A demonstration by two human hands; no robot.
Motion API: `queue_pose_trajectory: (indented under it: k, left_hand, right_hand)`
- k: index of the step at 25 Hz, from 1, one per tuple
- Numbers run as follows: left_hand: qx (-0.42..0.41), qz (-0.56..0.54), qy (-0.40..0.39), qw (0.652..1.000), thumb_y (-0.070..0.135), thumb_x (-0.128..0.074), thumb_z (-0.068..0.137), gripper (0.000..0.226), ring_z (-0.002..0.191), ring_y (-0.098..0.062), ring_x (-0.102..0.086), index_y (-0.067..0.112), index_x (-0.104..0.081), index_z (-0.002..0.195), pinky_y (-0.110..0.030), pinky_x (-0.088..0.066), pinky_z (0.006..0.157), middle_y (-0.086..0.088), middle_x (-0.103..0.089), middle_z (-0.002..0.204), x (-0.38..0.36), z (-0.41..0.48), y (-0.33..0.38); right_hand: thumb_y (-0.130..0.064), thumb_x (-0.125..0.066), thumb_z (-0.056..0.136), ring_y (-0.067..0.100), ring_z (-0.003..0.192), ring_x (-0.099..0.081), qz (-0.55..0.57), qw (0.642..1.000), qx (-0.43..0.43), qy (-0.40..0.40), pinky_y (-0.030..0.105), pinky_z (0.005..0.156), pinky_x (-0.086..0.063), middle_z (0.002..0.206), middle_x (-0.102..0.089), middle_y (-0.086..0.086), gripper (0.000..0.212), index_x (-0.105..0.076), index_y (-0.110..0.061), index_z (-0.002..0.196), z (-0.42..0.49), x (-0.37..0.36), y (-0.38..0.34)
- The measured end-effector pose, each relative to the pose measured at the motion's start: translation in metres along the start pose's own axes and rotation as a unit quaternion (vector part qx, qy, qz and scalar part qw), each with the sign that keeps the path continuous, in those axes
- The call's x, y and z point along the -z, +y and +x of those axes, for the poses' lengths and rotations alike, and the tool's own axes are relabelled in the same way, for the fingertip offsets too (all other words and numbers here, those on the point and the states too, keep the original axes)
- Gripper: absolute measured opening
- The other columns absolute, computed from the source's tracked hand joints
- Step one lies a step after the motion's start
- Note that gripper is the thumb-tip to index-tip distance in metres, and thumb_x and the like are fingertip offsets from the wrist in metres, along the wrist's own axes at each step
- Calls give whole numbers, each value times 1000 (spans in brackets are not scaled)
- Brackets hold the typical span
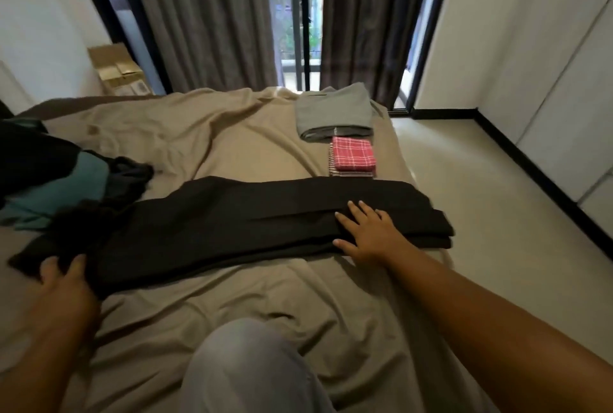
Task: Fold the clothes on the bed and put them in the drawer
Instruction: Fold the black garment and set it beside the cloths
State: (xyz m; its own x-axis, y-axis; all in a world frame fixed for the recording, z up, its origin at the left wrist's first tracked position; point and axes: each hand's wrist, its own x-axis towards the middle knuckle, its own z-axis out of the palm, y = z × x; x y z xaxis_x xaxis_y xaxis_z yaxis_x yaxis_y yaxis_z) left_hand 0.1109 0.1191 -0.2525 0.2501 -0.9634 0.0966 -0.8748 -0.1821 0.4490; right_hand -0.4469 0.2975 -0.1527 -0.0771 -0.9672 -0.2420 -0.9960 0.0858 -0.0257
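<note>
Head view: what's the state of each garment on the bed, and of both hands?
black garment, laid out flat in a long strip
left hand, grips the black garment's left end
right hand, flat on its right end
grey garment, folded
red checked cloth, folded, atop a striped cloth
dark and teal pile, unfolded

We see a dim room lit by daylight through the curtain (212,14) gap. The left hand (66,283) is motion-blurred, the walls bow at the edges, and the dark trousers (232,220) lose detail.

Grey curtains (205,14) parted over barred window (300,14); cardboard box (117,71) far left, beside curtains.
</note>
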Motion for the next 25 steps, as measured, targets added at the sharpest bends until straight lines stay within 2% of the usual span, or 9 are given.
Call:
queue_pose_trajectory:
  k: [3, 4, 6, 7, 10, 14, 19, 22, 25]
  left_hand:
    - [79, -55, 111, 989, 47, -61, 82, 62, 121, -40, -54, 25, -47, 138, -54, -46, 102, -13, -52, 140, 48, -52, 38]
    - [77, 51, 38, 995, 45, -59, 85, 59, 125, -43, -51, 25, -47, 140, -54, -45, 103, -15, -51, 141, 60, -57, 58]
    - [26, 267, -44, 962, 30, -53, 97, 49, 140, -48, -30, 26, -45, 145, -55, -34, 109, -21, -34, 154, 70, -71, 68]
    - [-4, 323, -12, 946, 27, -45, 101, 46, 146, -47, -19, 26, -45, 147, -55, -27, 112, -22, -25, 160, 67, -73, 69]
    - [-131, 377, 13, 917, 25, -38, 104, 42, 151, -42, -15, 20, -53, 142, -55, -18, 115, -13, -22, 165, 68, -76, 91]
    - [-174, 310, -46, 933, 36, -34, 105, 46, 151, -28, -27, 29, -46, 148, -52, -24, 119, -3, -35, 162, 54, -62, 114]
    - [-50, 251, -150, 955, 79, -14, 93, 75, 156, -30, 1, 46, -1, 159, -57, -1, 121, 10, 0, 169, 45, -43, 72]
    - [25, 168, -152, 974, 79, -19, 93, 85, 156, -28, 1, 31, -5, 162, -49, -4, 125, -3, -1, 170, 58, -29, 45]
    - [111, 89, -80, 987, 67, -28, 100, 84, 155, -32, -2, 15, -7, 162, -56, -10, 124, -8, -4, 170, 55, -23, 69]
  right_hand:
    - [-81, -10, 90, 25, 157, 9, -6, 999, 42, 16, 49, 125, -3, 171, 10, 4, 83, -3, -40, 162, 23, -1, -44]
    - [-85, -5, 84, 26, 157, 11, -5, 999, 51, -10, 50, 125, -2, 170, 13, 3, 89, 0, -41, 161, 33, -3, -60]
    - [-88, -11, 84, 32, 156, 15, -14, 995, 47, -86, 56, 124, 1, 169, 20, 4, 92, 7, -41, 161, 48, -9, -90]
    - [-87, -16, 87, 36, 154, 18, -13, 993, 34, -112, 60, 123, 3, 168, 24, 6, 92, 11, -39, 160, 52, -14, -99]
    - [-86, -16, 88, 40, 151, 25, -10, 995, 5, -104, 65, 121, 8, 165, 30, 9, 92, 17, -37, 159, 54, -32, -111]
    - [-87, -11, 86, 37, 152, 25, -6, 997, -3, -72, 63, 121, 7, 166, 28, 7, 91, 14, -38, 160, 52, -40, -110]
    - [-91, -1, 75, 35, 153, 22, 4, 998, -6, -62, 62, 122, 6, 167, 24, 6, 100, 12, -39, 160, 50, -39, -109]
    - [-92, 12, 62, 34, 154, 21, 3, 999, -6, -46, 61, 122, 5, 168, 22, 6, 110, 12, -41, 159, 46, -40, -107]
    - [-92, 4, 71, 35, 156, 12, 30, 998, -18, -43, 63, 121, 2, 171, 10, 7, 105, -5, -38, 161, 45, -33, -114]
